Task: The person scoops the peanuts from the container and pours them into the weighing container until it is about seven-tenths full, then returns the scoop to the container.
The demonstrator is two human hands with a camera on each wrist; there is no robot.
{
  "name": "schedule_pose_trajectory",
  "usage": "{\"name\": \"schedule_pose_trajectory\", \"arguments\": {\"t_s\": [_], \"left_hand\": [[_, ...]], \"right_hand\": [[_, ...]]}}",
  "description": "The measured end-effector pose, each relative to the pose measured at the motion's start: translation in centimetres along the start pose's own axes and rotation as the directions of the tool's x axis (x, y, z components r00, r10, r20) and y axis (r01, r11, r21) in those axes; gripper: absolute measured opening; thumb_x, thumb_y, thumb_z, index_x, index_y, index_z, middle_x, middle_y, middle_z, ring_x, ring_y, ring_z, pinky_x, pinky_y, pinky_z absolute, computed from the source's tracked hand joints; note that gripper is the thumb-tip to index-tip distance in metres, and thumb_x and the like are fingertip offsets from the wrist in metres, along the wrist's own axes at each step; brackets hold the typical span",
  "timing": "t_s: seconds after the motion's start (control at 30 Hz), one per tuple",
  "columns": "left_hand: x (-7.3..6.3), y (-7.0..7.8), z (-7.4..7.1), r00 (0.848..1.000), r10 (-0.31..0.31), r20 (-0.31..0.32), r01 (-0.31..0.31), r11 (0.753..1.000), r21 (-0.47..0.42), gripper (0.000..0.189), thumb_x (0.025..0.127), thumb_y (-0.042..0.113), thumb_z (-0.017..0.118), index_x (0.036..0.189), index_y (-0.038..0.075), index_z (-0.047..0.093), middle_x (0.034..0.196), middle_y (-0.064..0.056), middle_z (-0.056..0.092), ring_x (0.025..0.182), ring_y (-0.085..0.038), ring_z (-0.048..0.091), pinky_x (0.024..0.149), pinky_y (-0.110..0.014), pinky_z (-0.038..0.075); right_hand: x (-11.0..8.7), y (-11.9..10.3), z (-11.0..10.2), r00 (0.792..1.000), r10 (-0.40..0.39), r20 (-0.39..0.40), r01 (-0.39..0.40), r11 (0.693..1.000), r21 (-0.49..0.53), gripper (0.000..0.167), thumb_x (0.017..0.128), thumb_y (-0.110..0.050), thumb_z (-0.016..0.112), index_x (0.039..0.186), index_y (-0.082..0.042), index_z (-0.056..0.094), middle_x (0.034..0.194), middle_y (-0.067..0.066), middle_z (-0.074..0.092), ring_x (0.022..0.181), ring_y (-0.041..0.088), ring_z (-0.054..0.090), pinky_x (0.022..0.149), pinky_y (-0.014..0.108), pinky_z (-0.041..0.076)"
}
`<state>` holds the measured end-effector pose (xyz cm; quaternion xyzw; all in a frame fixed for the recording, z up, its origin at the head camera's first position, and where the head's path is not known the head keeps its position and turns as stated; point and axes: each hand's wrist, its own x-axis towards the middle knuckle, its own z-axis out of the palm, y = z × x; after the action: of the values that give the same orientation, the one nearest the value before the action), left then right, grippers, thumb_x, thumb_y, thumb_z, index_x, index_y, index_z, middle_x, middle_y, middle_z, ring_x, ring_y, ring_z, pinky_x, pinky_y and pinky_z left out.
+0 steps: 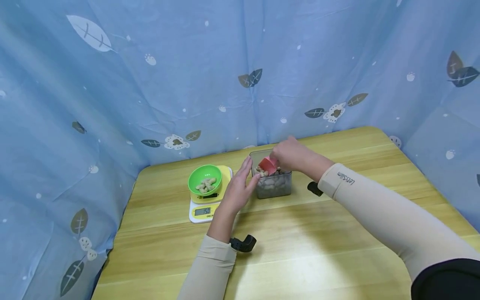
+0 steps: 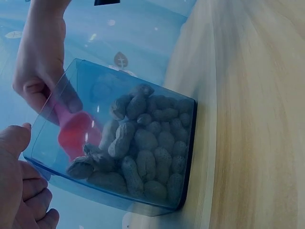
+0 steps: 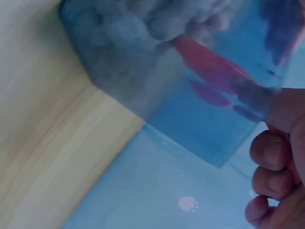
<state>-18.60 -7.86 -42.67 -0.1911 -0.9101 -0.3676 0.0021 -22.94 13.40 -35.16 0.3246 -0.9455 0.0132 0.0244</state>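
Note:
My right hand (image 1: 290, 155) grips the handle of a red scoop (image 1: 268, 166), whose bowl dips among the peanuts inside a clear grey plastic box (image 1: 273, 189). Through the box wall, the left wrist view shows the scoop (image 2: 78, 131) tilted against unshelled peanuts (image 2: 147, 143). My left hand (image 1: 237, 187) is at the box's left side, fingers extended and thumb spread; contact with the rim is hard to tell. To its left, a green bowl (image 1: 195, 177) holding several peanuts (image 1: 206, 185) stands on a yellow and white kitchen scale (image 1: 226, 177).
The scale's display (image 1: 203, 211) appears to read 15.0. All of this stands on a wooden table (image 1: 161, 246), with a blue patterned curtain (image 1: 210, 83) hanging behind it. Black wrist cameras (image 1: 243, 243) are worn on both wrists.

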Motion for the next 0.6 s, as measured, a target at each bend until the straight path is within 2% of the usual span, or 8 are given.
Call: {"name": "schedule_pose_trajectory", "arguments": {"t_s": [0.2,0.3,0.53,0.6], "left_hand": [[-0.1,-0.2,0.2,1.0,-0.006,0.002,0.006,1.0,-0.004,0.068,0.102,0.055,0.04,0.158,0.021,0.023,0.164,0.015,0.011,0.149,-0.019,0.023,0.121,-0.043,0.024],[-0.1,-0.2,0.4,1.0,-0.005,0.007,0.005,1.0,0.0,0.066,0.102,0.052,0.042,0.158,0.022,0.022,0.164,0.016,0.01,0.15,-0.018,0.022,0.122,-0.042,0.023],[-0.1,0.0,0.2,1.0,0.007,0.0,-0.007,1.0,0.001,0.066,0.103,0.052,0.041,0.158,0.021,0.022,0.163,0.016,0.01,0.15,-0.016,0.02,0.122,-0.041,0.022],[-0.1,-0.1,0.2,1.0,0.005,-0.003,-0.005,1.0,0.005,0.066,0.103,0.052,0.041,0.158,0.021,0.022,0.163,0.016,0.01,0.15,-0.015,0.02,0.122,-0.041,0.023]], "right_hand": [[-0.2,0.6,-0.2,0.999,-0.015,0.033,0.012,0.995,0.104,0.011,0.084,-0.013,0.073,0.075,-0.018,0.074,0.071,-0.005,0.068,0.062,0.014,0.055,0.065,0.034,0.048],[-0.4,0.9,-0.3,0.998,0.004,0.056,-0.012,0.99,0.143,0.011,0.085,-0.014,0.073,0.074,-0.017,0.073,0.07,-0.004,0.067,0.061,0.015,0.052,0.06,0.032,0.046],[-0.1,0.7,0.5,0.999,0.031,0.039,-0.035,0.994,0.106,0.015,0.089,-0.022,0.073,0.075,-0.016,0.068,0.071,-0.003,0.064,0.062,0.015,0.053,0.059,0.034,0.045],[-0.1,0.8,0.7,0.999,0.036,0.036,-0.04,0.991,0.129,0.016,0.088,-0.021,0.073,0.074,-0.015,0.068,0.067,-0.003,0.062,0.061,0.015,0.051,0.058,0.032,0.043]]}}
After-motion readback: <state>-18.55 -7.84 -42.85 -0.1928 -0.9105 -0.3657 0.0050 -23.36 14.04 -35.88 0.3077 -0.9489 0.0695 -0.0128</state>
